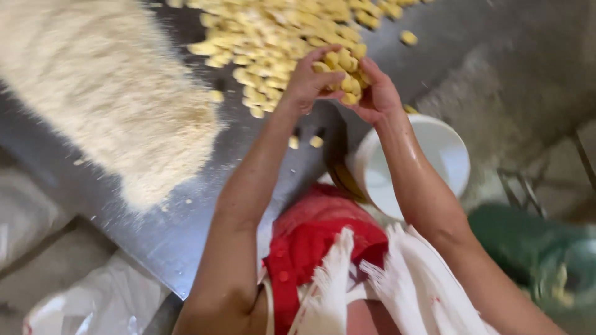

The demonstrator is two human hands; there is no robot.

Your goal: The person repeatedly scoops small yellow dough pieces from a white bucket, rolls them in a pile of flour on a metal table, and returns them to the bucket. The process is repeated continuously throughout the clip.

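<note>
Pale yellow dough pieces (282,34) lie heaped at the far end of the grey metal surface (186,229), just right of a wide mound of cream-coloured crumbs (105,87). The left hand (307,80) and right hand (379,93) are cupped together, fingers curled around a scooped handful (a few strays sit nearer). This looks like the gathering step; any move onward calls for keeping the cup tight. A white plastic bucket (444,152) stands just below the right wrist.
</note>
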